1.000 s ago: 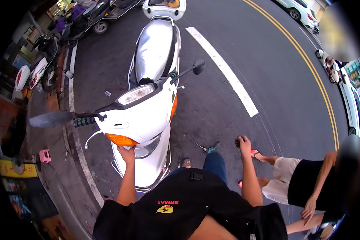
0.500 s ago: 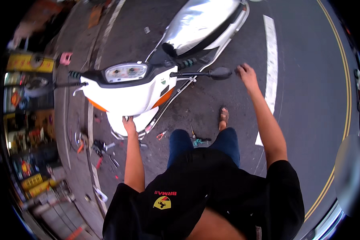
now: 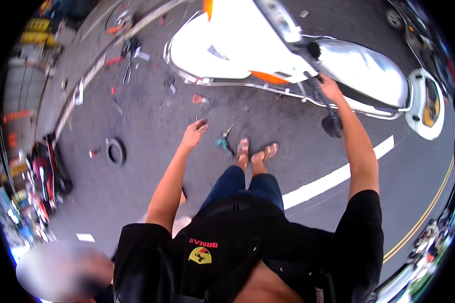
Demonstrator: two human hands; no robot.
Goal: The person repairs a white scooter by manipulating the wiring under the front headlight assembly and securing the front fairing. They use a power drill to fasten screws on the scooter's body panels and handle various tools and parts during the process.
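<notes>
A white scooter (image 3: pixel 227 38) with orange lamps and a silver seat (image 3: pixel 361 65) lies across the upper view, upright on the pavement. My right hand (image 3: pixel 330 88) is closed round its near handlebar, by a black mirror (image 3: pixel 332 125). My left hand (image 3: pixel 196 130) hangs in the air below the scooter's front, fingers loosely apart, holding nothing. Beyond my sandaled feet and left hand, a teal power tool (image 3: pixel 223 144) and an orange-handled tool (image 3: pixel 199 99) lie on the ground.
Scattered tools (image 3: pixel 131 53) lie along the curb at upper left, and a loose tire (image 3: pixel 115 151) lies left of me. A person (image 3: pixel 93 272) is at lower left, close by. Parked scooters (image 3: pixel 50 179) stand at far left. The road (image 3: pixel 414 197) runs at lower right.
My body has turned, swinging the scooter crosswise in view. My left hand has let go of the front panel, and my right hand has taken hold of the handlebar.
</notes>
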